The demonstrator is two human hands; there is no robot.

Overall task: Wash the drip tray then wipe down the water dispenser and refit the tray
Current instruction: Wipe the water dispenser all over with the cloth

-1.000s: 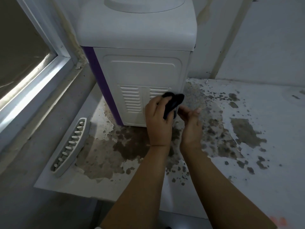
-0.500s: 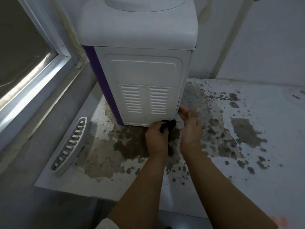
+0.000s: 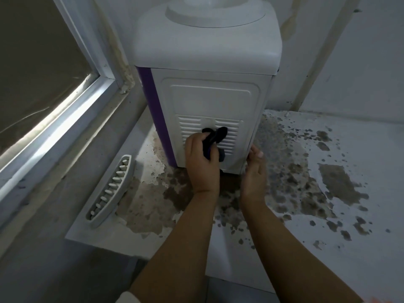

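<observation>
Head view, the only one I have. My left hand [image 3: 202, 165] grips a dark cloth [image 3: 215, 138], fingers curled round it, and presses it against the slotted vents low on the white side panel of the water dispenser [image 3: 209, 92]. Part of the cloth sticks up past my knuckles toward 12 o'clock, lying over the vent slats.

My right hand [image 3: 254, 171] sits at 3 o'clock from the left one, fingers nearly straight and holding nothing, with the fingertips touching the dispenser's lower right corner edge. The two hands are near each other but apart.

The dispenser stands upright on a white counter [image 3: 360, 248] whose paint has peeled in brown patches. It has a purple strip down its left edge and a round collar on top.

The drip tray [image 3: 111, 191] is off the machine. It lies at about 9 o'clock from my left hand, well apart from it, near the counter's left edge, with its slotted grille facing up. Further toward 10 o'clock runs a white window frame [image 3: 72, 110].
</observation>
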